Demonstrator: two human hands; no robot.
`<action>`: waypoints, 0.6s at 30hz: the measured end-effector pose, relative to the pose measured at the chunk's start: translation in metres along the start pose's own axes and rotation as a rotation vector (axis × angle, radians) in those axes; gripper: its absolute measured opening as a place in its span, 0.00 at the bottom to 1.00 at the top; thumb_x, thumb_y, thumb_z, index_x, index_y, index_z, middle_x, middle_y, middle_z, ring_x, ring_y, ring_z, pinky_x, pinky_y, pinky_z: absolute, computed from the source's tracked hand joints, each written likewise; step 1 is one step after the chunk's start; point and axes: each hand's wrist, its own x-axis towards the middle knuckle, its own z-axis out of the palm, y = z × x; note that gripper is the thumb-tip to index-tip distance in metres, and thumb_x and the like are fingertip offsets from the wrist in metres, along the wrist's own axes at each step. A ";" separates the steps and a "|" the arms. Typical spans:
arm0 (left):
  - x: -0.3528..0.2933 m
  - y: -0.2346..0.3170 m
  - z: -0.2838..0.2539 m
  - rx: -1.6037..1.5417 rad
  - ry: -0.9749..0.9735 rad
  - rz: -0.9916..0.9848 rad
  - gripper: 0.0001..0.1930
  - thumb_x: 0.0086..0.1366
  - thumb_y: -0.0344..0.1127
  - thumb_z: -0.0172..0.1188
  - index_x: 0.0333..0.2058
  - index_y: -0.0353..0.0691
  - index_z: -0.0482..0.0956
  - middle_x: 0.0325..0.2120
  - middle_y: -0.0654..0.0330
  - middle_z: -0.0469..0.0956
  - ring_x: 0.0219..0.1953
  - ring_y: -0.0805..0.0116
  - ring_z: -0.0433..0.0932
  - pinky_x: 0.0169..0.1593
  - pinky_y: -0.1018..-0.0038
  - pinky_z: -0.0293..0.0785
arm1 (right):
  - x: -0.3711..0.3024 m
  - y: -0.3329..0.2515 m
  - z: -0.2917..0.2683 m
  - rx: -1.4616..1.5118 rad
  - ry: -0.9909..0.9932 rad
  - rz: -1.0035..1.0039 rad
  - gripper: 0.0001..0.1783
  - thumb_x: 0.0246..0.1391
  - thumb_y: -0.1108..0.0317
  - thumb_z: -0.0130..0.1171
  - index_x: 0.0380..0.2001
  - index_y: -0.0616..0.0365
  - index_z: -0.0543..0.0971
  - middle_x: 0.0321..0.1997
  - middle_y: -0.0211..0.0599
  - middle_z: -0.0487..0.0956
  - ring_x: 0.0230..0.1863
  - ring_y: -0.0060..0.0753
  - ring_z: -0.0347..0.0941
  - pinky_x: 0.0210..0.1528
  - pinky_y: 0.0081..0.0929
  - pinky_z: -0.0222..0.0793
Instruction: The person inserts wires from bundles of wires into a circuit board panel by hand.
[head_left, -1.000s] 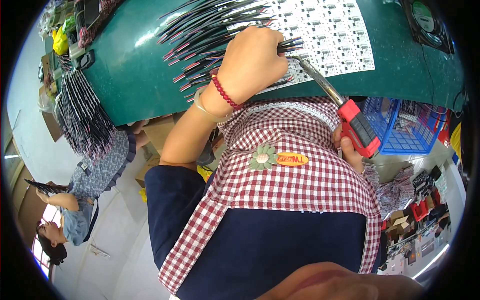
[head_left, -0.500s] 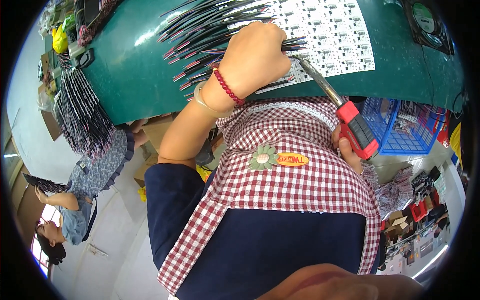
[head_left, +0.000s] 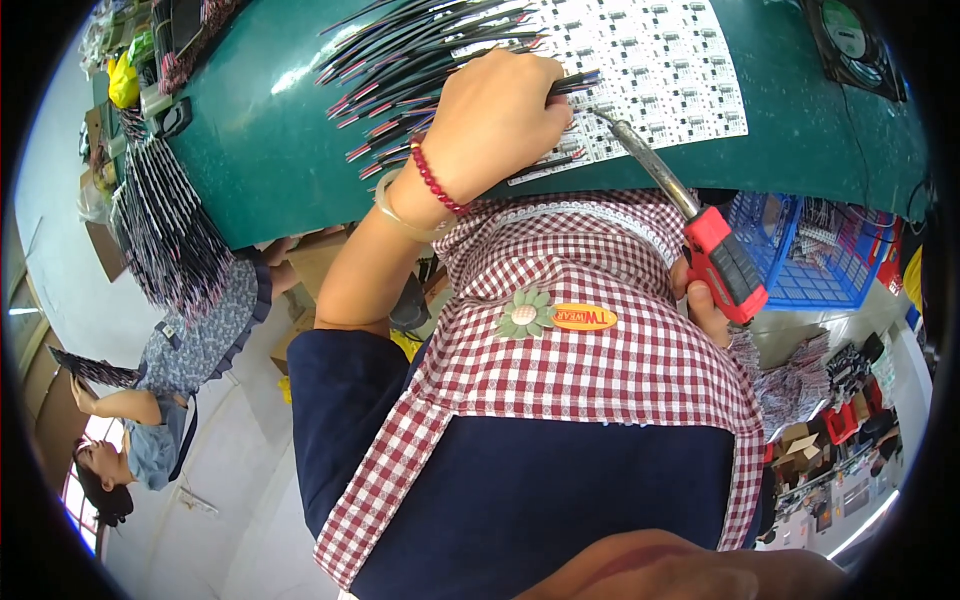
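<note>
My left hand [head_left: 505, 115], with a red bead bracelet and a pale bangle at the wrist, is closed over the circuit board sheet [head_left: 690, 90]. A black cable [head_left: 575, 82] with stripped coloured ends sticks out past its fingers; the fingertips themselves are hidden. My right hand [head_left: 708, 312] grips the red and black handle of a soldering iron [head_left: 665, 180]. The iron's tip is just right of the left hand, over the sheet; whether it touches cannot be seen. Several black cables [head_left: 400, 80] lie in rows across the sheet's left edge, their ends pointing left.
A green table [head_left: 270, 130] carries the work. A small fan [head_left: 850, 45] stands at its far right. Bundled cables [head_left: 170, 225] hang off the left end, near another person [head_left: 150, 410] holding cables. A blue basket [head_left: 815, 270] stands below the table's right edge.
My left hand has moved slightly left, still closed on the cable. The soldering iron's handle has shifted a little right and down, its tip drawn slightly away from the hand.
</note>
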 end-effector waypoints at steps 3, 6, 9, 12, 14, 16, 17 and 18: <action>-0.006 0.000 0.001 -0.075 0.000 -0.029 0.11 0.52 0.36 0.59 0.25 0.32 0.78 0.18 0.44 0.75 0.24 0.45 0.75 0.31 0.61 0.71 | 0.003 -0.003 0.002 -0.014 -0.013 0.010 0.14 0.48 0.60 0.64 0.28 0.62 0.78 0.22 0.32 0.75 0.23 0.26 0.70 0.26 0.24 0.64; -0.008 0.002 0.007 -0.036 0.068 -0.028 0.11 0.52 0.37 0.60 0.26 0.33 0.79 0.19 0.46 0.76 0.24 0.46 0.76 0.31 0.61 0.71 | 0.005 -0.004 0.003 -0.076 -0.023 0.029 0.13 0.48 0.62 0.64 0.28 0.62 0.79 0.24 0.34 0.76 0.24 0.28 0.72 0.27 0.25 0.66; -0.009 0.004 0.007 -0.007 0.061 -0.057 0.11 0.53 0.37 0.59 0.27 0.33 0.79 0.19 0.46 0.76 0.24 0.47 0.76 0.31 0.61 0.72 | 0.004 0.007 0.002 -0.113 -0.009 0.026 0.13 0.48 0.62 0.64 0.29 0.62 0.79 0.25 0.34 0.77 0.25 0.29 0.73 0.28 0.25 0.66; -0.009 0.003 0.008 -0.009 0.083 -0.036 0.11 0.53 0.37 0.60 0.27 0.33 0.78 0.19 0.46 0.76 0.24 0.46 0.76 0.31 0.60 0.71 | 0.004 0.005 0.003 -0.079 0.012 0.013 0.13 0.48 0.62 0.63 0.29 0.62 0.79 0.25 0.34 0.77 0.25 0.28 0.72 0.28 0.25 0.66; -0.009 0.005 0.007 -0.003 0.065 -0.049 0.11 0.53 0.37 0.60 0.26 0.33 0.78 0.20 0.47 0.77 0.25 0.47 0.76 0.32 0.60 0.72 | 0.005 -0.001 0.002 -0.033 0.014 0.024 0.13 0.49 0.61 0.63 0.29 0.62 0.79 0.25 0.34 0.77 0.25 0.28 0.72 0.28 0.24 0.66; -0.012 0.007 0.008 -0.014 0.087 -0.041 0.10 0.53 0.36 0.60 0.27 0.33 0.78 0.21 0.47 0.77 0.26 0.47 0.76 0.32 0.60 0.72 | 0.002 -0.005 -0.001 0.147 -0.026 0.082 0.14 0.49 0.61 0.64 0.28 0.62 0.79 0.25 0.34 0.77 0.24 0.28 0.72 0.27 0.24 0.66; -0.014 0.008 0.008 -0.024 0.109 -0.033 0.10 0.53 0.36 0.60 0.27 0.34 0.78 0.22 0.48 0.77 0.27 0.47 0.76 0.32 0.60 0.72 | 0.002 -0.004 -0.003 0.146 -0.026 0.082 0.14 0.49 0.61 0.64 0.28 0.62 0.79 0.25 0.34 0.77 0.24 0.28 0.72 0.27 0.24 0.66; -0.015 0.009 0.009 -0.024 0.108 -0.031 0.10 0.53 0.36 0.60 0.27 0.34 0.78 0.22 0.48 0.77 0.27 0.47 0.76 0.32 0.60 0.72 | 0.001 -0.002 -0.006 0.080 -0.047 0.088 0.14 0.49 0.60 0.64 0.28 0.62 0.78 0.25 0.34 0.76 0.24 0.27 0.71 0.27 0.25 0.65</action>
